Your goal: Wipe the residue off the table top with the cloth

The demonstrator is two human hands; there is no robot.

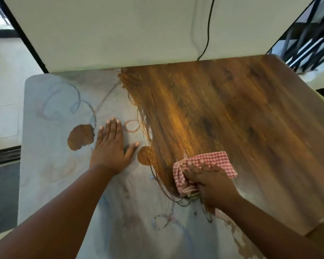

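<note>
Gingham cloth [208, 165]: red-and-white checked fabric, soft and bunched into folds, lying on the near right part of the table at the border between coated and bare wood.
Right hand [211, 184]: fingers curled round the bunched cloth, gripping it and pressing it down; a fold of fabric sticks out below the palm.
Left hand [110, 146]: flat on the coated surface, fingers straight and close together, thumb spread to the right; it holds nothing.
Residue [60, 174]: pale grey, matt film over the left and near part of the top, marked with looping and curved streaks; its edge against the wood is ragged, with thin scratch-like lines.
Bare patches [80, 137]: two rounded brown spots in the film, one left of the flat hand, one just right of its thumb.
Table top [232, 109]: brown wood-grain surface, glossy, with rounded corners; the right and far part shows clean.
Backdrop [120, 30]: smooth white panel standing along the far edge.
Cable [208, 34]: thin black cord hanging down the panel to the table edge.
</note>
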